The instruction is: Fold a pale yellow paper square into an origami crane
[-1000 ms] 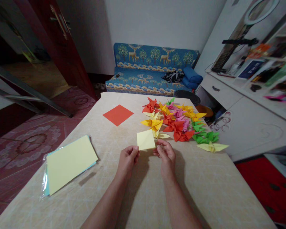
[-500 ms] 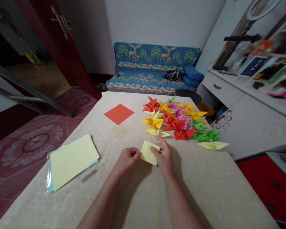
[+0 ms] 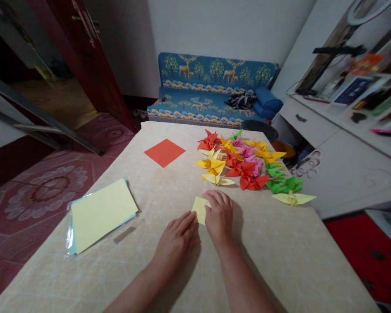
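Note:
A small folded pale yellow paper (image 3: 200,207) lies on the beige table (image 3: 280,252). My right hand (image 3: 219,214) rests flat on top of it and covers most of it, fingers stretched out. My left hand (image 3: 177,237) lies beside it, fingers extended, with the fingertips touching the paper's near left edge. A heap of folded paper cranes (image 3: 244,165) in red, yellow, pink, orange and green sits just beyond the hands.
A red paper square (image 3: 164,152) lies at the far middle of the table. A plastic-wrapped stack of pale yellow sheets (image 3: 101,214) sits at the left. A white cabinet (image 3: 339,169) stands right; a blue patterned sofa (image 3: 211,93) behind.
The yellow paper was held up between both hands, then came down onto the table. Both hands now press flat on it instead of pinching it.

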Demonstrator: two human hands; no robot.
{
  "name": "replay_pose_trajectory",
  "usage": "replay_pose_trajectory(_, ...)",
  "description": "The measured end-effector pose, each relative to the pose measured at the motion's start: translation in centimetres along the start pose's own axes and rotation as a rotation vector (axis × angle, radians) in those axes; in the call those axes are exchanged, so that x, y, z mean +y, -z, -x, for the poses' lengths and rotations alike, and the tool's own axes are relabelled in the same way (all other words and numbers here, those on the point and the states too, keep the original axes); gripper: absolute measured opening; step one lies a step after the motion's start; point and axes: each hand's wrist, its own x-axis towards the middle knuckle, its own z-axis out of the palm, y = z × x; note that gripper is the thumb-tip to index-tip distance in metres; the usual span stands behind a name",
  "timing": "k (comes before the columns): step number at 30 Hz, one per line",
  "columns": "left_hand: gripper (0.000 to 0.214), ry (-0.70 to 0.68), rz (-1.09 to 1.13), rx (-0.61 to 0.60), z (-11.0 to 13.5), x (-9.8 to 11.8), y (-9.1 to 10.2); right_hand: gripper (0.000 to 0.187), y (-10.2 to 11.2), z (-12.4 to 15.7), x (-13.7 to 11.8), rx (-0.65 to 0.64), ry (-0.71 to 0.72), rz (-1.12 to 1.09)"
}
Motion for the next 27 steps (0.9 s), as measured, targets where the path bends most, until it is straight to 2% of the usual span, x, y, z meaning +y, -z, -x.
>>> replay_pose_trajectory(3, 0.038, 0.031, -0.024, -0.005, 0.3, 0.3, 0.1, 0.035, -0.5, 1.0, -1.6, -0.128, 0.085, -0.107)
replay_pose_trajectory(5, 0.033, 0.049, -0.011, 0.022, 0.3, 0.5, 0.0, 0.037, -0.6, 1.7, -2.7, -0.245, 0.086, -0.129)
replay_pose_trajectory(8, 0.038, 0.054, -0.003, 0.071, 0.3, 0.5, -0.4, 0.052, 0.0, 2.1, -3.6, -0.437, 0.150, -0.055)
replay_pose_trajectory(11, 0.040, 0.046, 0.005, 0.095, 0.5, 0.4, -0.8, 0.062, 0.1, 1.3, -3.5, -0.521, 0.203, 0.031)
replay_pose_trajectory(14, 0.033, 0.047, 0.021, 0.094, 0.7, 0.3, -0.9, 0.067, -0.5, -0.1, -3.0, -0.511, 0.232, 0.088)
replay_pose_trajectory(19, 0.029, 0.115, 0.056, 0.013, 0.7, 0.5, -0.3, 0.070, -1.2, -1.2, -2.2, -0.468, 0.315, 0.115)
replay_pose_trajectory(22, 0.033, 0.109, 0.079, -0.019, 0.7, 0.5, 0.2, 0.070, -0.3, -0.4, -0.8, -0.445, 0.344, 0.126)
replay_pose_trajectory(27, 0.044, 0.112, 0.120, -0.024, 0.6, 0.2, 0.6, 0.065, 1.7, 1.3, 2.2, -0.410, 0.246, 0.138)
